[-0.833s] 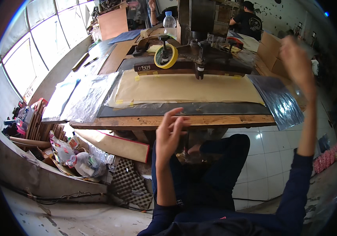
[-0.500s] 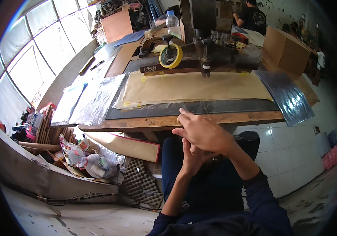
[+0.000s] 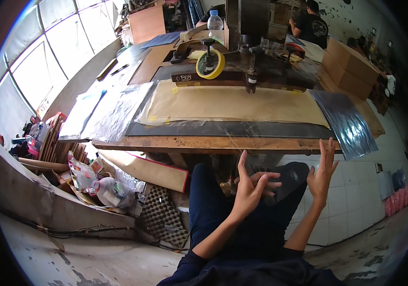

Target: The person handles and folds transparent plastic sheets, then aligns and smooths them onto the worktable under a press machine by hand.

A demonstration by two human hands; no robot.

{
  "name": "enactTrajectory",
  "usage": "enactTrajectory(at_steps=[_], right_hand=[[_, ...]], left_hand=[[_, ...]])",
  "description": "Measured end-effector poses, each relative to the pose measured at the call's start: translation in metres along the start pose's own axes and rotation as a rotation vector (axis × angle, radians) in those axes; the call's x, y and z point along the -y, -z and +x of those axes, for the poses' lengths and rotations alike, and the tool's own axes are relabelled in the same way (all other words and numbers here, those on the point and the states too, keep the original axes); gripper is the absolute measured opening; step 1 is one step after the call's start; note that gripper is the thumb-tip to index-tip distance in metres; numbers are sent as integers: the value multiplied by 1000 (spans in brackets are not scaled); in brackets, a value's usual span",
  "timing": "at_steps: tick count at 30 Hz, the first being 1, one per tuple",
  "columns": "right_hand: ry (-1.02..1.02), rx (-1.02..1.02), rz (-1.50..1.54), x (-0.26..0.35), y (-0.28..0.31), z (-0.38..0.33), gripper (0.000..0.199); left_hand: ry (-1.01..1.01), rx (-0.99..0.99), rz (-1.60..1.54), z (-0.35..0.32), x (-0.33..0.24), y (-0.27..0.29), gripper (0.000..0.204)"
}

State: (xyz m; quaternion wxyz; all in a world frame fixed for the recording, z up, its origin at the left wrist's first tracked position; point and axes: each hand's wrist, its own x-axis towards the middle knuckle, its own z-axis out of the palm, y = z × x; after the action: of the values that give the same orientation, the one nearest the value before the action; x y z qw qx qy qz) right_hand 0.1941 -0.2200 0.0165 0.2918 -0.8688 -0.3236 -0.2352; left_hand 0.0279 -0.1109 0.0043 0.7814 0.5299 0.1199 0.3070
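Note:
My left hand (image 3: pixel 250 193) is held over my lap below the table edge, its fingers spread apart. My right hand (image 3: pixel 322 175) is raised to the right of it, fingers stretched upward, close to the table's right front corner. A faint clear sheen (image 3: pixel 284 183) shows between the hands over my knee; whether it is a thin plastic film, and whether a hand touches it, I cannot tell. Beyond the hands, a long tan paper sheet (image 3: pixel 242 106) with yellow tape bits lies on a dark mat (image 3: pixel 204 129) on the wooden table (image 3: pixel 175 142).
A dark press (image 3: pixel 242 66) stands behind the sheet, a yellow tape roll (image 3: pixel 221 65) hanging on its knob. Clear plastic sheets (image 3: pixel 118 112) lie left, a shiny bluish sheet (image 3: pixel 349 124) overhangs right. Cardboard boxes (image 3: pixel 349 66), a water bottle (image 3: pixel 215 23) and another person (image 3: pixel 311 25) are farther back.
My hands, overlapping half a second ago, have come apart. The right moved rightward and turned its fingers up; the left spread its fingers. The view shifted slightly.

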Motion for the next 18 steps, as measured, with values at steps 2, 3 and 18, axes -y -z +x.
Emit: enactTrajectory(at_steps=[2,3,18], right_hand=[[48,-74,7,0,-13,1,52],[89,-153,7,1,-17,1,49],[326,-185,41,47,27,-42,18]], left_hand=[[-26,-15,41,1,-9,7,68],[-33,-33,57,2,-16,13,67],[-178,-260,196,-16,-57,67,59]])
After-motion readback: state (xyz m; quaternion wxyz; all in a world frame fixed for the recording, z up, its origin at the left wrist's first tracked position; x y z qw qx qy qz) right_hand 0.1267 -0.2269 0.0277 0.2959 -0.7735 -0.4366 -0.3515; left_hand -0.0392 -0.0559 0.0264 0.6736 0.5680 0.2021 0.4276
